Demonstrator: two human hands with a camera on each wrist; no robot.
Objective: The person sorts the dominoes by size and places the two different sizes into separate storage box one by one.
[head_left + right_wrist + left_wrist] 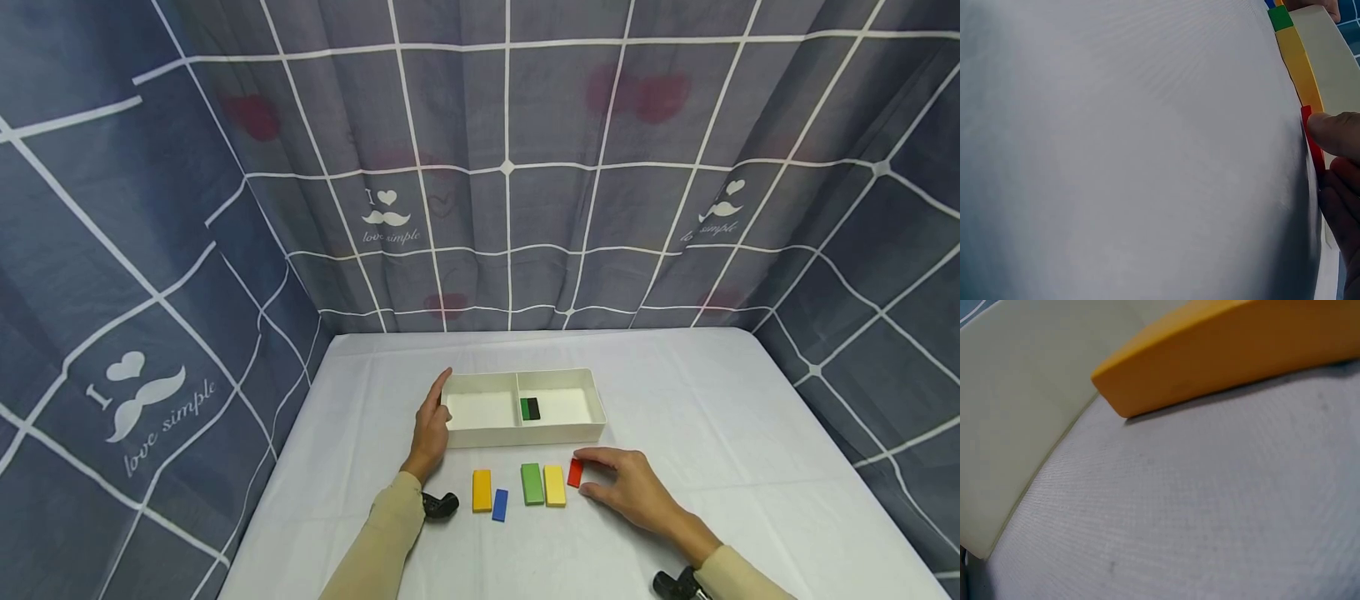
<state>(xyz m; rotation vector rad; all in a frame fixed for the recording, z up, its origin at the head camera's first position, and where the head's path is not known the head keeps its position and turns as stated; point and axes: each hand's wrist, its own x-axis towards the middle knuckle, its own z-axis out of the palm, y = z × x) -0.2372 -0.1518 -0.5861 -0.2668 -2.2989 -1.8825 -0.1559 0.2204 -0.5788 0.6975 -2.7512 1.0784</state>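
Observation:
My left hand rests against the left end of a white two-compartment box. Its index finger stretches along that end, and the thumb lies at the rim. On the right, my right hand pinches a small red block between thumb and fingertips, low at the tablecloth. The right wrist view shows the thumb against the red block. Beside it lie a yellow block and a green block. Nearer my left hand are an orange-yellow block and a smaller blue block.
A green-and-black piece lies in the box's right compartment, against the divider. White cloth covers the table. Dark checked curtains enclose the back and both sides. In the left wrist view, the orange-yellow block stands near the box wall.

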